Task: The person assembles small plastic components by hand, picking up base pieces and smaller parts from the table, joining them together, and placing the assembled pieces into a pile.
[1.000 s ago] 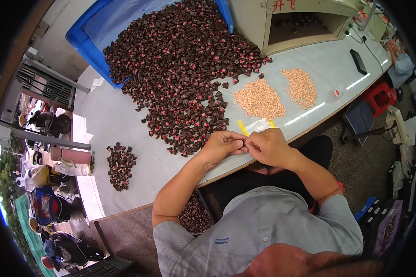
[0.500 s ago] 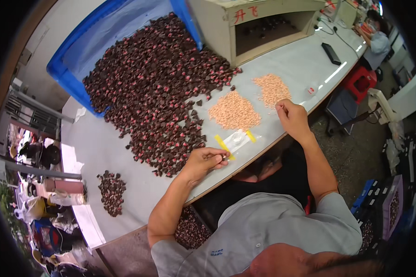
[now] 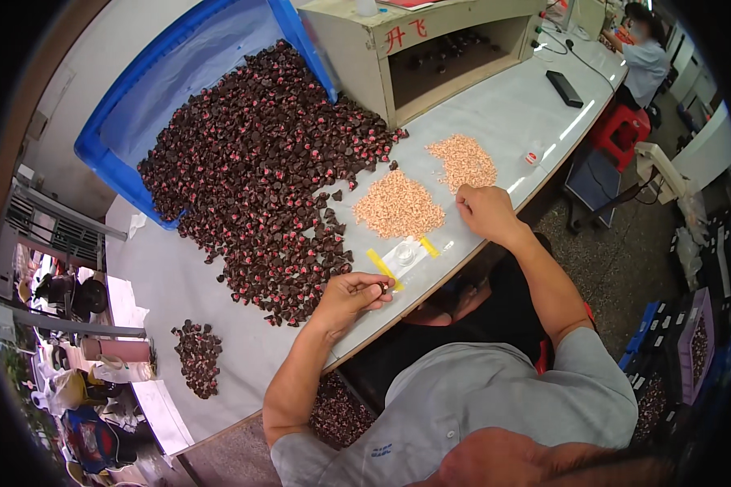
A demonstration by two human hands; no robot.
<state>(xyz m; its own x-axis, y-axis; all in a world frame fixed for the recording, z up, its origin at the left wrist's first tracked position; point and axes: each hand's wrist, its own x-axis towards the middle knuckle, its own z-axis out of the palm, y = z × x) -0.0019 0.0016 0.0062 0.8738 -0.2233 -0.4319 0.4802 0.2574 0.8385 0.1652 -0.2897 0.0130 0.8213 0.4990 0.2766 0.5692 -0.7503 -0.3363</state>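
Note:
My left hand (image 3: 351, 302) is closed at the front edge of the table, thumb and fingers pinching a small dark part (image 3: 387, 288), mostly covered by the fingers. Close to the tips of my right hand (image 3: 490, 213) lie two heaps of tiny peach-coloured pieces, the larger heap (image 3: 398, 204) and the smaller heap (image 3: 465, 161). Its fingers are bent down and pressed together; what they hold, if anything, is hidden. Between my hands, a white strip with a small clear round dish (image 3: 405, 255) is fixed down with yellow tape (image 3: 384, 267).
A big pile of dark parts with pink centres (image 3: 260, 170) spills from a blue tray (image 3: 105, 154). A smaller dark pile (image 3: 197, 359) lies at the left. Behind stands an open-fronted beige box (image 3: 455, 69). A black block (image 3: 564, 89) lies farther right, where another person (image 3: 643, 61) sits.
The view has shifted slightly. My right hand has come a little left and down beside the peach heaps. My left hand keeps its pinch near the yellow tape.

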